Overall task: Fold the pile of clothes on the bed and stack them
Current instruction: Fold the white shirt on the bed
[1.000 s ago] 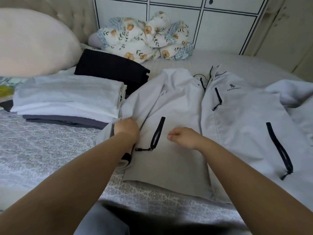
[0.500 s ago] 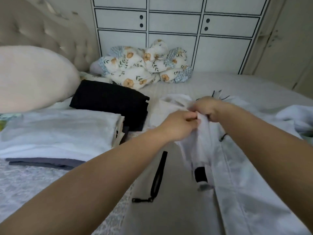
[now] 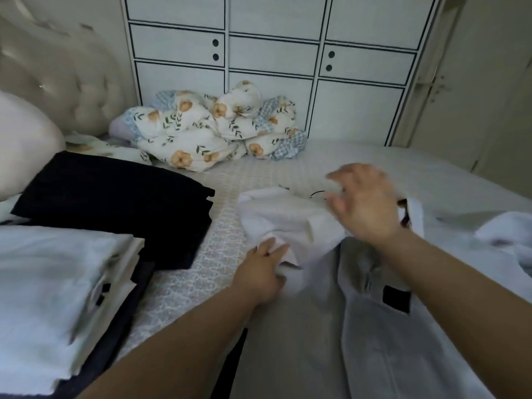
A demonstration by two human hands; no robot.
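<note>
White fabric is bunched under our left hand, fingers curled and pinching the hood end of the pale grey jacket near its left edge. Our right hand is spread wide, fingers loosely splayed and blurred, hovering just over the collar with nothing gripped. Both forearms reach forward from the lower frame, the left low against the cloth, the right raised above it. That jacket lies spread on the bed, front up, a dark pocket opening showing on the right side. Off to our left sits the light folded stack atop darker pieces, and behind it the black folded garment. A floral bundle rests against the white cabinet.
</note>
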